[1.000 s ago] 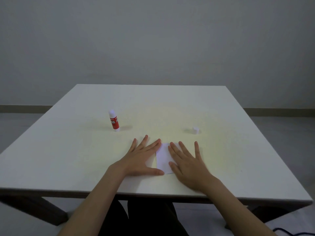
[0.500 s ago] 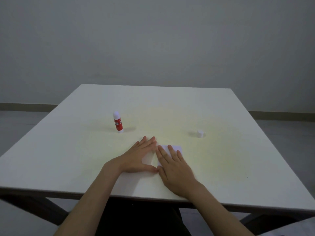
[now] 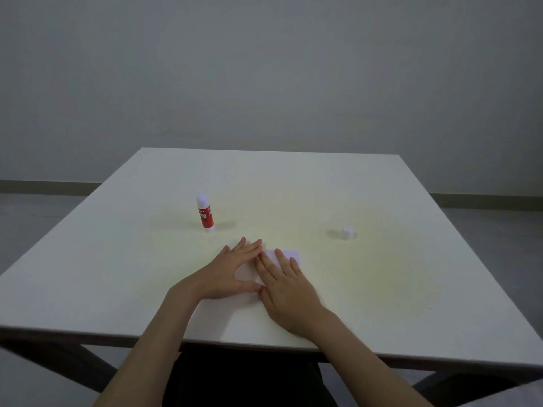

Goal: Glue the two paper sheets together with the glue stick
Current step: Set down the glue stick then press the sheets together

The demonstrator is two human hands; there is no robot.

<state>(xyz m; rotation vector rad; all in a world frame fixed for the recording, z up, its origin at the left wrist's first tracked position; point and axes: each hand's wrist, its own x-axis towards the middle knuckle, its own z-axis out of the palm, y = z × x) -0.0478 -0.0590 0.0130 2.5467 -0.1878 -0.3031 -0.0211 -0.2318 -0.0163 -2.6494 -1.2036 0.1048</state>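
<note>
A small white paper [image 3: 291, 255] lies flat on the table near the front middle, mostly covered by my hands, so I cannot tell two sheets apart. My left hand [image 3: 227, 273] rests flat with fingers spread on its left part. My right hand [image 3: 286, 284] lies flat on its right part, fingers extended, the fingertips of both hands nearly touching. The red glue stick [image 3: 205, 214] stands upright and uncapped to the far left of my hands. Its white cap [image 3: 347, 232] sits on the table to the right.
The white table [image 3: 382, 289] has its front edge just below my wrists. A grey wall and floor lie beyond it. Dark table legs show under the front corners.
My right hand has slid left across the paper toward my left hand. The left hand has stayed pressed in place. The head view has shifted slightly.
</note>
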